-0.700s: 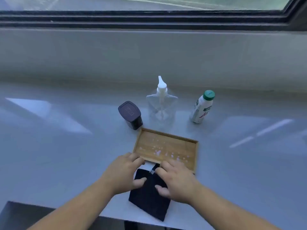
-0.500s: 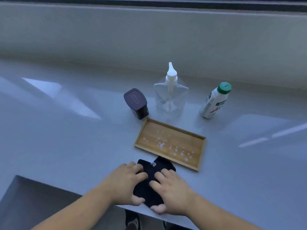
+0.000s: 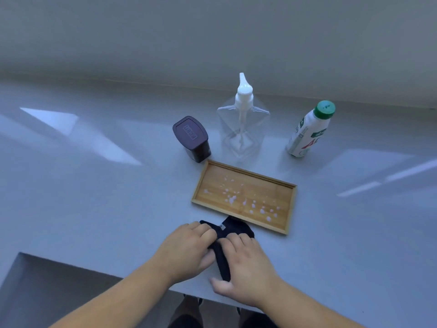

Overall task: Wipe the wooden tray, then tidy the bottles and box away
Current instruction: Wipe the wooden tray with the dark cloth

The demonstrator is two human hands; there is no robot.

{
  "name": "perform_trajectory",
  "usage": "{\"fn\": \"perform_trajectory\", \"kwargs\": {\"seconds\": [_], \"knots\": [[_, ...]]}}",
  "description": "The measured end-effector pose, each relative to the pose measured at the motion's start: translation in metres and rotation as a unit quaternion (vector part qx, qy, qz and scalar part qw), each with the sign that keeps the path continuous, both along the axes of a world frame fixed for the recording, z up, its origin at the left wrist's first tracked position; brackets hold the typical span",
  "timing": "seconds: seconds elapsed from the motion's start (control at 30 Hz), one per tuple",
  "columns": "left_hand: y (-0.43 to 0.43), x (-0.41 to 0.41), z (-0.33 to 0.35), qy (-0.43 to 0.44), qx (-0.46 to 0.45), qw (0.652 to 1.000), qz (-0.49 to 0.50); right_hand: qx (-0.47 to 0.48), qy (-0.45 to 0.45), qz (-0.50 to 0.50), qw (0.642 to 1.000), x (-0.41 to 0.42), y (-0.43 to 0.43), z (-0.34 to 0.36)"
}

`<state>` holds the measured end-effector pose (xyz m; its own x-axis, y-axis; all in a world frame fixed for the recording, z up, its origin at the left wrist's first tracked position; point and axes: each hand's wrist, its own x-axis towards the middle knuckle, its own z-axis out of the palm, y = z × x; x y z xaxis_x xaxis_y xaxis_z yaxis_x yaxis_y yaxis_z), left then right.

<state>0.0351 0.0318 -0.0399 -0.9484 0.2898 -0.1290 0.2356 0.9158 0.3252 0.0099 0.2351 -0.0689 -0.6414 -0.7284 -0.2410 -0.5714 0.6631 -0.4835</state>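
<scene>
A rectangular wooden tray (image 3: 279,185) lies on the grey counter, its floor spattered with white droplets. Just in front of it sits a bunched dark cloth (image 3: 234,229). My left hand (image 3: 186,247) and my right hand (image 3: 246,266) both press and grip this cloth from either side, near the counter's front edge. Behind the tray stand a dark box with a lid (image 3: 191,137), a clear pump bottle (image 3: 242,124) and a white bottle with a green cap (image 3: 307,131).
The grey counter (image 3: 94,197) runs wide to both sides and ends at a wall at the back. Its front edge lies just under my wrists, with a lower dark surface (image 3: 47,287) at bottom left.
The cloth lay flat and spread out before; it is now gathered into a narrow bunch between my hands. The camera has tilted down, so the window has left the view.
</scene>
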Motion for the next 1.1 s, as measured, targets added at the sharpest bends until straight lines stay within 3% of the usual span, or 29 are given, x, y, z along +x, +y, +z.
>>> {"fn": "perform_trajectory", "kwargs": {"seconds": [0.13, 0.3, 0.4, 0.47, 0.6, 0.67, 0.77, 0.87, 1.0, 1.1], "knots": [[0.004, -0.031, 0.011, 0.068, 0.081, 0.994, -0.008, -0.062, -0.125, -0.187, 0.972, -0.011, -0.007, 0.029], [-0.028, -0.057, 0.003, 0.057, 0.092, 0.993, 0.038, -0.138, -0.184, -0.418, 0.879, -0.02, 0.012, 0.067], [-0.051, -0.066, -0.012, 0.034, 0.044, 0.996, 0.065, -0.188, -0.122, -0.522, 0.823, -0.031, 0.027, 0.087], [-0.063, -0.067, -0.025, 0.008, 0.038, 0.997, 0.064, -0.204, -0.046, -0.552, 0.807, -0.041, 0.034, 0.094], [-0.077, -0.058, -0.057, 0.004, 0.037, 0.999, 0.039, -0.141, 0.06, -0.519, 0.841, -0.067, 0.031, 0.072], [-0.077, -0.06, -0.07, 0.028, 0.049, 0.997, 0.051, -0.076, 0.036, -0.477, 0.875, -0.079, 0.022, 0.042], [-0.071, -0.076, -0.08, 0.045, 0.057, 0.991, 0.111, 0.095, 0.011, -0.384, 0.918, -0.082, 0.002, -0.003], [-0.067, -0.086, -0.086, 0.036, 0.033, 0.99, 0.136, 0.12, 0.058, -0.388, 0.912, -0.076, -0.008, -0.026], [-0.068, -0.088, -0.095, 0.034, 0.014, 0.991, 0.129, 0.106, 0.055, -0.439, 0.891, -0.08, -0.032, -0.036], [-0.067, -0.088, -0.095, 0.023, 0.009, 0.991, 0.13, 0.093, 0.04, -0.427, 0.899, -0.089, -0.073, -0.032]]}}
